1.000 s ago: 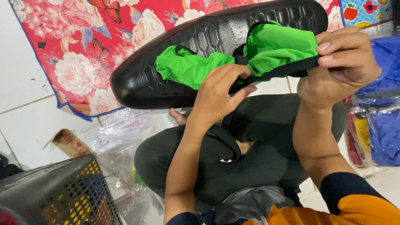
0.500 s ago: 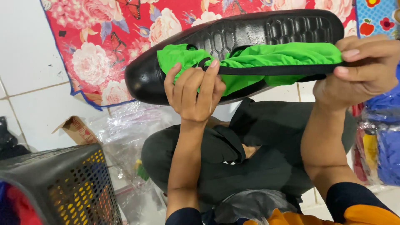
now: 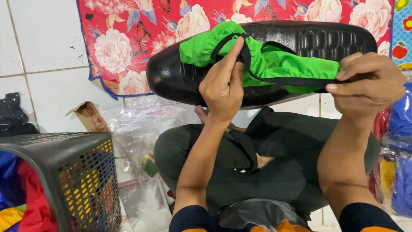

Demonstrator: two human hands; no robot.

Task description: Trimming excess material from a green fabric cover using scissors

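the black shoe (image 3: 274, 64) is held up sole-outward in front of the person, lying sideways, toe to the left and heel to the right. a green cover (image 3: 262, 58) with a black elastic edge (image 3: 274, 79) lies bunched across the middle of the sole. the left hand (image 3: 223, 88) grasps the shoe near its toe half, its fingers (image 3: 234, 53) pinching the elastic where it loops over the green cloth. the right hand (image 3: 371, 81) is clenched around the heel end, fingers pinning the other end of the elastic against the shoe. behind the shoe a red flowered mat (image 3: 141, 38) lies on the white tiled floor (image 3: 43, 51). below are the person's crossed legs in dark trousers (image 3: 274, 159). at lower left stands a black perforated basket (image 3: 73, 176) with coloured cloth inside, with crumpled clear plastic (image 3: 137, 129) beside it. blue packets (image 3: 401, 141) sit at the right edge.
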